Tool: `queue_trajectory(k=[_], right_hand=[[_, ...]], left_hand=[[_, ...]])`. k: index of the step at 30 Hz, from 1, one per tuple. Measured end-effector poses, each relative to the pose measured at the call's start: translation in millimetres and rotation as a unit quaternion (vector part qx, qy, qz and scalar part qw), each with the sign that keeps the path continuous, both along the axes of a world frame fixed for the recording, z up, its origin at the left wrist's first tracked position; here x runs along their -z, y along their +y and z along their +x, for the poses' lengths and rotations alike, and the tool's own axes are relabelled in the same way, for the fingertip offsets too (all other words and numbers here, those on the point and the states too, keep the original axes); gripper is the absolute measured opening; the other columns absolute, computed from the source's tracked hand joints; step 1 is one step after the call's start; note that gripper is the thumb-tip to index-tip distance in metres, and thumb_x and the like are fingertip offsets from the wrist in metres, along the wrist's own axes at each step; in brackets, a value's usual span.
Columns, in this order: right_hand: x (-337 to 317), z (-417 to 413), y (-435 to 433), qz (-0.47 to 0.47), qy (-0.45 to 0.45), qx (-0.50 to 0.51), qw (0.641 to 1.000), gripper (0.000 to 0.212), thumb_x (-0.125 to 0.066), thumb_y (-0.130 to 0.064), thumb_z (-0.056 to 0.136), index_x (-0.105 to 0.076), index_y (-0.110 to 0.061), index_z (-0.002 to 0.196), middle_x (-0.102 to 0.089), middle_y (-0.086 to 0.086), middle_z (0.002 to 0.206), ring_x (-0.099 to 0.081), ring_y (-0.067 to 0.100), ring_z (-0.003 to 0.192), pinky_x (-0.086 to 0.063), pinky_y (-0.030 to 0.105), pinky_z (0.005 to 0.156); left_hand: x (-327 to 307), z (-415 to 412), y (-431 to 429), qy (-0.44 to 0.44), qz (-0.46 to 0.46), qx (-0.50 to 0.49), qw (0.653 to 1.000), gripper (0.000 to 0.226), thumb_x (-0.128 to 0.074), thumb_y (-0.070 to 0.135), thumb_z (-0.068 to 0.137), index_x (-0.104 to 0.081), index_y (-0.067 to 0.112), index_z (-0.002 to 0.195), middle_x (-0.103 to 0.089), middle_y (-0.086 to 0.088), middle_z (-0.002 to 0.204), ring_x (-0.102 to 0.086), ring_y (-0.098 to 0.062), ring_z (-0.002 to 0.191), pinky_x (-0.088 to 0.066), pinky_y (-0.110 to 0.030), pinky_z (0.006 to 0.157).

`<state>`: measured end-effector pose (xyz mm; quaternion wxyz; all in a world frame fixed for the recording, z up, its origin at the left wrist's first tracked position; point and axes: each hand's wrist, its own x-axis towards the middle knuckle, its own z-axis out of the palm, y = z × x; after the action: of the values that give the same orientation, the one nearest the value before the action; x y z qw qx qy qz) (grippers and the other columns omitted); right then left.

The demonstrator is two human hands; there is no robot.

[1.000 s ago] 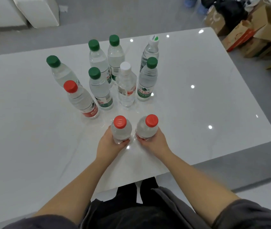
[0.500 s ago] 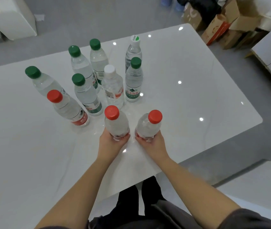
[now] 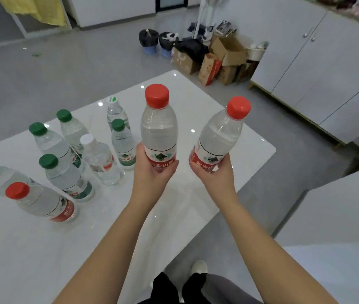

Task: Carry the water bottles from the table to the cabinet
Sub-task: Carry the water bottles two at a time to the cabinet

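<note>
My left hand (image 3: 151, 174) grips the lower part of a red-capped water bottle (image 3: 158, 126), held upright above the white table (image 3: 31, 249). My right hand (image 3: 217, 174) grips a second red-capped water bottle (image 3: 222, 132), which tilts to the right. Both bottles are off the table. Several more bottles stand on the table to the left: a red-capped one (image 3: 42, 201), several green-capped ones (image 3: 64, 176), and a white-capped one (image 3: 100, 160). A white cabinet (image 3: 318, 69) with closed doors stands at the far right.
Cardboard boxes (image 3: 224, 58) and dark bins (image 3: 149, 40) crowd the floor beyond the table's far corner. A white surface (image 3: 336, 218) lies close on the right. Grey floor runs between the table and the cabinet. My feet show below, at the table's near edge.
Both hands have lifted their red-capped bottles off the table and raised them. The view has swung up and to the right, bringing the cabinet into sight.
</note>
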<state>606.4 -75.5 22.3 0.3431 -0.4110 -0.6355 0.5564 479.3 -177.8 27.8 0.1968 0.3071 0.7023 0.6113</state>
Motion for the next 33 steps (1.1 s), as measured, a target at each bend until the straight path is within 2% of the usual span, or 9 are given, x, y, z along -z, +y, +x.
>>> queue_trajectory(k=[3, 5, 10, 16, 19, 25, 29, 33], right_hand=[[-3.7, 22.8, 5.1, -0.003, 0.005, 0.039, 0.999, 0.058, -0.085, -0.019, 0.072, -0.053, -0.033, 0.117, -0.067, -0.016, 0.109, -0.065, 0.001, 0.1, -0.057, 0.032, 0.087], [-6.1, 38.7, 10.4, -0.005, 0.014, 0.067, 0.998, 0.057, -0.086, -0.017, 0.071, -0.054, -0.035, 0.114, -0.068, -0.016, 0.108, -0.066, 0.002, 0.1, -0.058, 0.034, 0.086], [-20.3, 89.8, 33.4, 0.018, 0.018, 0.117, 0.993, 0.055, -0.083, -0.007, 0.073, -0.052, -0.038, 0.105, -0.066, -0.017, 0.104, -0.066, -0.005, 0.095, -0.052, 0.012, 0.075], [-52.9, 161.8, 66.9, 0.051, -0.002, 0.193, 0.98, 0.058, -0.084, -0.018, 0.073, -0.047, -0.04, 0.111, -0.062, -0.022, 0.105, -0.063, -0.007, 0.093, -0.05, 0.012, 0.072], [-74.8, 198.7, 81.6, 0.076, -0.002, 0.223, 0.972, 0.06, -0.084, -0.02, 0.074, -0.047, -0.036, 0.118, -0.062, -0.021, 0.108, -0.062, -0.004, 0.098, -0.05, 0.015, 0.076], [-112.9, 255.6, 102.0, 0.121, -0.008, 0.28, 0.952, 0.059, -0.084, -0.018, 0.072, -0.046, -0.039, 0.112, -0.059, -0.024, 0.103, -0.061, -0.004, 0.094, -0.048, 0.017, 0.077], [-134.2, 278.8, 108.7, 0.145, -0.008, 0.317, 0.937, 0.061, -0.084, -0.018, 0.072, -0.047, -0.037, 0.116, -0.059, -0.026, 0.102, -0.06, -0.006, 0.093, -0.046, 0.015, 0.077], [-153.3, 292.2, 116.9, 0.161, 0.0, 0.348, 0.923, 0.061, -0.084, -0.019, 0.072, -0.048, -0.036, 0.118, -0.059, -0.027, 0.103, -0.059, -0.008, 0.093, -0.045, 0.011, 0.074]], left_hand=[[-7.2, 18.5, 13.8, -0.006, -0.009, 0.029, 1.0, 0.062, -0.08, 0.015, 0.076, -0.04, 0.026, 0.123, -0.06, 0.008, 0.113, -0.06, 0.003, 0.099, -0.052, -0.012, 0.077], [-10.3, 32.7, 24.1, -0.009, -0.018, 0.045, 0.999, 0.062, -0.08, 0.017, 0.076, -0.041, 0.029, 0.123, -0.06, 0.01, 0.113, -0.061, 0.001, 0.1, -0.052, -0.013, 0.076], [-20.5, 79.9, 56.8, -0.02, -0.02, 0.105, 0.994, 0.06, -0.079, 0.02, 0.077, -0.04, 0.037, 0.12, -0.059, 0.019, 0.109, -0.06, 0.005, 0.098, -0.052, -0.012, 0.074], [-53.1, 137.8, 111.2, -0.009, 0.018, 0.17, 0.985, 0.055, -0.08, 0.021, 0.076, -0.042, 0.049, 0.104, -0.059, 0.025, 0.102, -0.058, 0.015, 0.093, -0.05, -0.009, 0.072], [-72.0, 164.7, 138.2, 0.0, 0.041, 0.199, 0.979, 0.054, -0.081, 0.023, 0.075, -0.043, 0.047, 0.106, -0.059, 0.026, 0.101, -0.058, 0.016, 0.092, -0.05, -0.009, 0.072], [-104.6, 214.1, 178.2, 0.015, 0.081, 0.251, 0.964, 0.06, -0.081, 0.024, 0.075, -0.043, 0.041, 0.118, -0.059, 0.027, 0.105, -0.058, 0.013, 0.095, -0.049, -0.011, 0.077], [-127.5, 234.1, 201.4, 0.029, 0.099, 0.29, 0.951, 0.06, -0.08, 0.023, 0.076, -0.043, 0.035, 0.122, -0.057, 0.024, 0.106, -0.057, 0.012, 0.095, -0.048, -0.008, 0.072], [-145.5, 243.9, 225.2, 0.043, 0.112, 0.32, 0.94, 0.067, -0.082, 0.025, 0.074, -0.047, 0.024, 0.131, -0.062, 0.012, 0.115, -0.06, -0.003, 0.103, -0.05, -0.02, 0.084]])
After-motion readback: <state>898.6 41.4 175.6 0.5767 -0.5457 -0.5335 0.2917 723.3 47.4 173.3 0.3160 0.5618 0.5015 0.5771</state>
